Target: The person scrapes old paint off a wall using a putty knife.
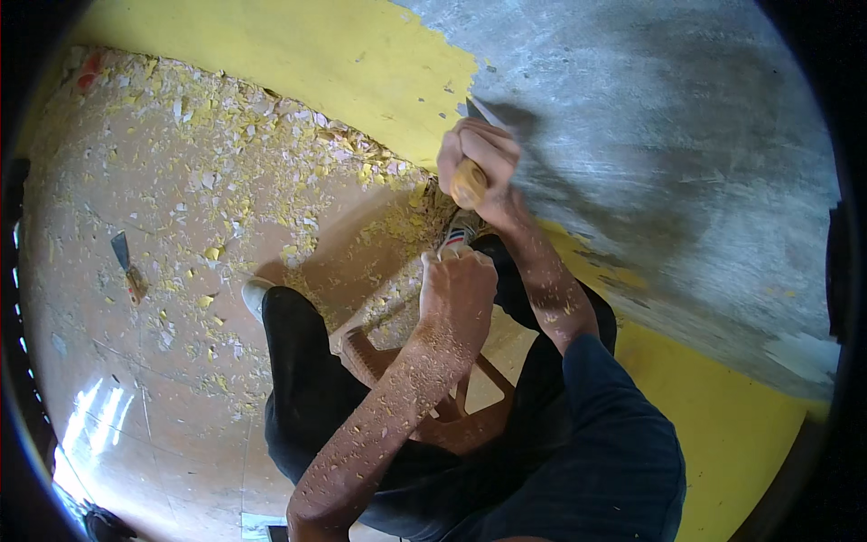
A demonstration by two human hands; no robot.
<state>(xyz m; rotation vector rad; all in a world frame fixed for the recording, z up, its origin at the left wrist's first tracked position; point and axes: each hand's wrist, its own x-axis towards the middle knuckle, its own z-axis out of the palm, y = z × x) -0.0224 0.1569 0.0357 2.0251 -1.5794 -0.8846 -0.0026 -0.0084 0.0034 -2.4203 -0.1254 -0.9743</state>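
My right hand [479,152] is closed around the wooden handle [469,184] of a scraper, whose metal blade [482,112] meets the wall where yellow paint [379,74] borders bare grey plaster [664,135]. Lower down, my left hand [458,281] is held as a fist above the floor, close to my striped shoe [458,235]. Its fingers are curled, and whether something is inside them cannot be seen. Paint flakes and dust cling to both forearms.
Yellow and white paint chips [230,149] litter the brown floor along the wall's foot. A putty knife [124,261] lies on the floor to the left. Between my legs is a brown plastic stool or crate [467,430]. A red object [89,70] rests in the far left corner.
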